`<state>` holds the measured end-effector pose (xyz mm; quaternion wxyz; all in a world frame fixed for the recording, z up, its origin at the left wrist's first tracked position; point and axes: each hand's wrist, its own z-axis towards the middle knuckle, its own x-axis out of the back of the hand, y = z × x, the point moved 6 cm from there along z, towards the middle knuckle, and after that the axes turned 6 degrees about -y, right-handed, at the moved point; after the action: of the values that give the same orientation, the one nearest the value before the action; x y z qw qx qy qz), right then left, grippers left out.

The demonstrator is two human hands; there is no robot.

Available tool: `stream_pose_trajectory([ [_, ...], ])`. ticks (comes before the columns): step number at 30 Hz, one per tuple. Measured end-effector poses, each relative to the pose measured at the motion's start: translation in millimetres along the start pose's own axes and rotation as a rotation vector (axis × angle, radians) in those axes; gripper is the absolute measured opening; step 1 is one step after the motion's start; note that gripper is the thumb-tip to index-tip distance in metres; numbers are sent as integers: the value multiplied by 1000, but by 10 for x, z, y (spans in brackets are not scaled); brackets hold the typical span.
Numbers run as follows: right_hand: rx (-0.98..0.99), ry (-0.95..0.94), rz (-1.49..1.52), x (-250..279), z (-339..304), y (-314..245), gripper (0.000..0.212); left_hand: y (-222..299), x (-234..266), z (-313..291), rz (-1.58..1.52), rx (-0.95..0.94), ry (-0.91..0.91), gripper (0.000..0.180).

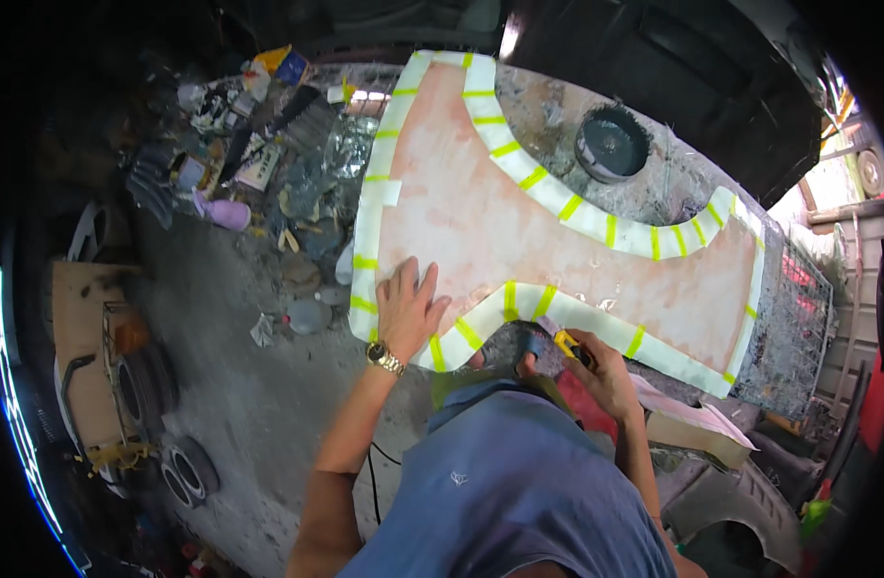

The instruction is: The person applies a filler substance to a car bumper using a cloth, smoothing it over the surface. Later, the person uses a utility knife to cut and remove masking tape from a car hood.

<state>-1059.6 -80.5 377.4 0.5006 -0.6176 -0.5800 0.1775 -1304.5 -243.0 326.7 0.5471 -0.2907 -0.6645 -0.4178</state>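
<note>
Pink-and-white panel (500, 212): lying flat across the table (793, 332), with a deep hollow in its far edge and a smaller one in its near edge; its right end stops short of the table's right edge.
White border (367, 236): runs along the panel's edges, crossed at intervals by yellow-green strips (510, 301).
Left grip (408, 308): a bare hand, open and empty, palm down with fingers spread on the panel near its near left corner.
Watch (384, 357): gold-coloured, on the left wrist.
Right grip (604, 374): a bare hand closed around the cutter, just off the panel's near edge.
Cutter (568, 343): yellow and black, its tip at the border by the near hollow; whether it cuts in is too small to tell.
Tub (601, 173): round and dark, grey inside, standing on the table towards its far edge, within the panel's far hollow.
Clutter (259, 159): heaped left of the panel, with a purple bottle (228, 214) lying on its side.
Floor (259, 405): grey, with tyres (190, 472) farther left.
Shirt (500, 482): blue, on the person at the table's near side.
</note>
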Motion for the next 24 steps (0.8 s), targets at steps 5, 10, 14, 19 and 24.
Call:
stream_pose_trajectory([
  [5,-4,7,-2,97,-93,16,38,-11,-149,-247,-1,140,-40,76],
  [10,63,50,141,137,-236,168,36,-72,-200,-187,-10,264,38,82],
  [14,72,66,125,144,-332,179,36,-118,-236,7,2,307,122,85],
  [19,77,69,189,136,-379,307,35,338,-346,190,-105,29,13,84],
  [24,53,92,188,213,-419,250,36,256,-297,415,-64,105,46,83],
])
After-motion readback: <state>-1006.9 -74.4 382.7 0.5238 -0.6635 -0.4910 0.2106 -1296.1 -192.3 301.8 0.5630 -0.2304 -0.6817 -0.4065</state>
